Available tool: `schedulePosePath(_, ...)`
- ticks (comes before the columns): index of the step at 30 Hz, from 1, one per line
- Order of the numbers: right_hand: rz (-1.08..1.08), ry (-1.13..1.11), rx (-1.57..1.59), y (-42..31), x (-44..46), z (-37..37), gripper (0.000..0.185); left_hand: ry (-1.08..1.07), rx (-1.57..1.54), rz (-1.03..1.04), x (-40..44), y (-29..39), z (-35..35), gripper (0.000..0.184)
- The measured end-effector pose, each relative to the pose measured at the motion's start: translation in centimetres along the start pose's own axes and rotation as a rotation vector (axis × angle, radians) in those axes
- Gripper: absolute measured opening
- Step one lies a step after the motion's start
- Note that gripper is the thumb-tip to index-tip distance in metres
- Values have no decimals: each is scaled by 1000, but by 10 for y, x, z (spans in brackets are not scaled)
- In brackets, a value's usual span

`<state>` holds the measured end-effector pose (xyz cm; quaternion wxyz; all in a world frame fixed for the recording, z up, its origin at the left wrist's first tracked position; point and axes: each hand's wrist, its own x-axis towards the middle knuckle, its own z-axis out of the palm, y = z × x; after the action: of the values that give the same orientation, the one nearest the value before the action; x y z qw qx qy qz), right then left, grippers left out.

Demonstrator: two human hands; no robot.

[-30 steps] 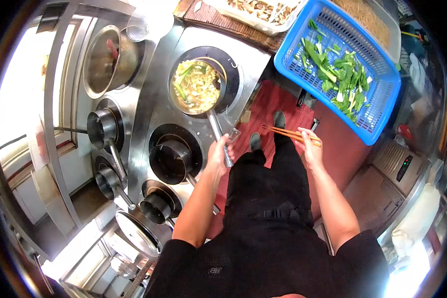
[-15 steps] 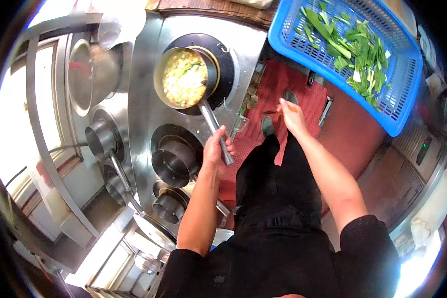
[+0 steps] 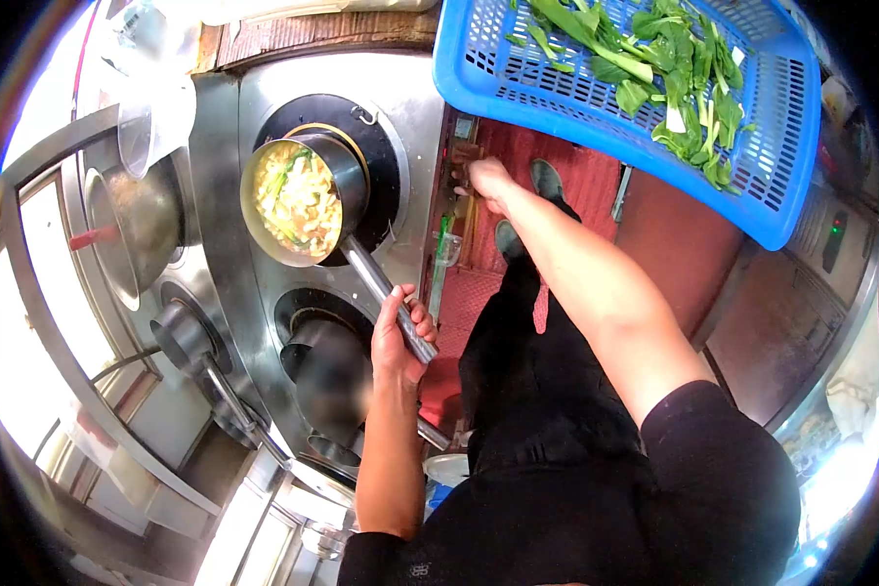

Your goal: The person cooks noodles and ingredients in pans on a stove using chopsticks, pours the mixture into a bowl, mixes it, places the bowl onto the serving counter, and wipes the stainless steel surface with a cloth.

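Note:
My left hand (image 3: 400, 330) is wrapped round the grey handle of a saucepan (image 3: 346, 181), which is tilted to the left over the far burner (image 3: 386, 200). Inside it lies a pale yellow food mix (image 3: 300, 203) with green leaf pieces. My right hand (image 3: 490, 184) reaches low beside the front edge of the stove (image 3: 438, 127), its fingers curled at the stove's front panel. What those fingers grip, if anything, is too small and dark to make out.
At the upper right a blue plastic basket (image 3: 557, 117) holds cut leafy greens (image 3: 689, 73). Further pots stand on the stove, including a dark pot (image 3: 332, 376) and a small saucepan (image 3: 183, 332). A large metal bowl (image 3: 142, 230) is at the left. Red matting (image 3: 576, 186) covers the floor.
The saucepan tips further left, with its food more exposed. My right hand has moved left, from over the floor mat to the stove's front. The view has shifted slightly.

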<state>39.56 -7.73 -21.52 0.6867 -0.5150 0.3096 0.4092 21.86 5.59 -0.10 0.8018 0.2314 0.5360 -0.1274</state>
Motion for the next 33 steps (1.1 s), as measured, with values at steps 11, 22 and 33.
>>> schedulePosePath(11,-28,-4,26,-13,21,12,35,-77,-43,-30,4,2,-4,37)
schedulePosePath(22,-242,-72,-639,0,65,5,39,-153,-58,-67,4,5,-8,40)
schedulePosePath(33,-456,342,-705,-3,-136,-107,53,-304,-210,13,15,6,-16,30)
